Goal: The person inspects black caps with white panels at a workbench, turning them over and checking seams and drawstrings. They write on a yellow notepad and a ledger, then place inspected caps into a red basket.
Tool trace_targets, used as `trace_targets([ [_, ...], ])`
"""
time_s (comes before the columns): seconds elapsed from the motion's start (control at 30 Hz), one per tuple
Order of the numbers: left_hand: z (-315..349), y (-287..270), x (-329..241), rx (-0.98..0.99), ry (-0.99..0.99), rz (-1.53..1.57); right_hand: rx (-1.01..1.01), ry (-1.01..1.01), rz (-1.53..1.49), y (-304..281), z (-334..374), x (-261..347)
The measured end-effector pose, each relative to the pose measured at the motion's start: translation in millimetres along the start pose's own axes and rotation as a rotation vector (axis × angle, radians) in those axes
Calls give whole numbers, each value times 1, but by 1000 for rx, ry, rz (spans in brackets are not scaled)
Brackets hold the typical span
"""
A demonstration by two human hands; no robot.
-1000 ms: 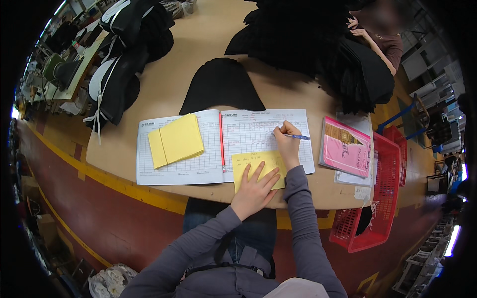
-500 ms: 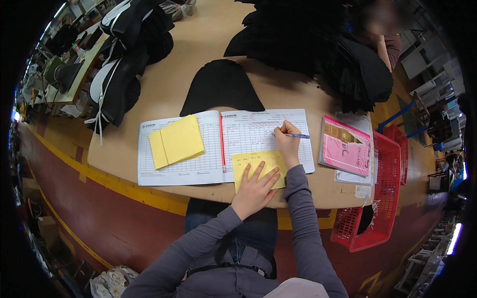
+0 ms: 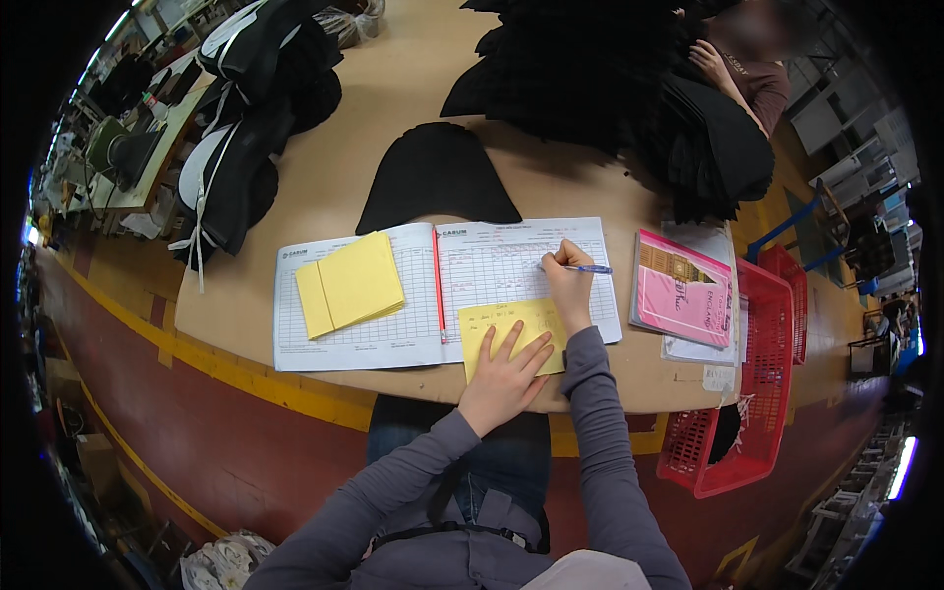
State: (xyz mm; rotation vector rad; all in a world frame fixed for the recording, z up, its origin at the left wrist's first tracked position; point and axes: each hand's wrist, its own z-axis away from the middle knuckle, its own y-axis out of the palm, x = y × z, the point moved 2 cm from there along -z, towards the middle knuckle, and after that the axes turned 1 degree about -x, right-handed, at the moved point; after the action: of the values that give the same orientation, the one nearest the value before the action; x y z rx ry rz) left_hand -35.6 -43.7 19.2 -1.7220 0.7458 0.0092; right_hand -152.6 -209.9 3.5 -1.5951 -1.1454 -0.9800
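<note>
An open record book [image 3: 511,265] with printed tables lies on the table in front of me. My right hand [image 3: 570,285] grips a blue pen [image 3: 593,268], its tip at the right-hand page. With fingers spread flat, my left hand [image 3: 506,383] presses a yellow slip with handwriting [image 3: 482,324] onto the lower part of that page. On the left page rests a pad of yellow slips [image 3: 359,285]. A red pencil [image 3: 439,280] lies along the book's fold. Just beyond the book is a curved black fabric piece [image 3: 438,172].
Black fabric pieces are piled high [image 3: 570,79] at the far side, and tied black bundles [image 3: 241,147] stand at left. A pink notebook [image 3: 683,295] lies right of the book. Red baskets [image 3: 757,393] stand beyond the table's right edge. Another person [image 3: 752,84] is at the far right.
The other person at the far right has raised a hand and shifted position. My hands, the pen and the slip stay nearly where they were.
</note>
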Motion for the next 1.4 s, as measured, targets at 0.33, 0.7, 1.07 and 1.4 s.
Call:
trace_targets([
  [0.33,-1,0,0,2,-7,16,-3,-10,36,0,2,1],
  [0.7,0,-2,0,-12,1,17,13,-7,17,1,3,3],
  [1.07,-1,1,0,-23,-4,16,14,-38,55,0,-2,-1],
  [1.4,9,-2,3,-109,44,170,-188,257,-523,-9,-4,-24],
])
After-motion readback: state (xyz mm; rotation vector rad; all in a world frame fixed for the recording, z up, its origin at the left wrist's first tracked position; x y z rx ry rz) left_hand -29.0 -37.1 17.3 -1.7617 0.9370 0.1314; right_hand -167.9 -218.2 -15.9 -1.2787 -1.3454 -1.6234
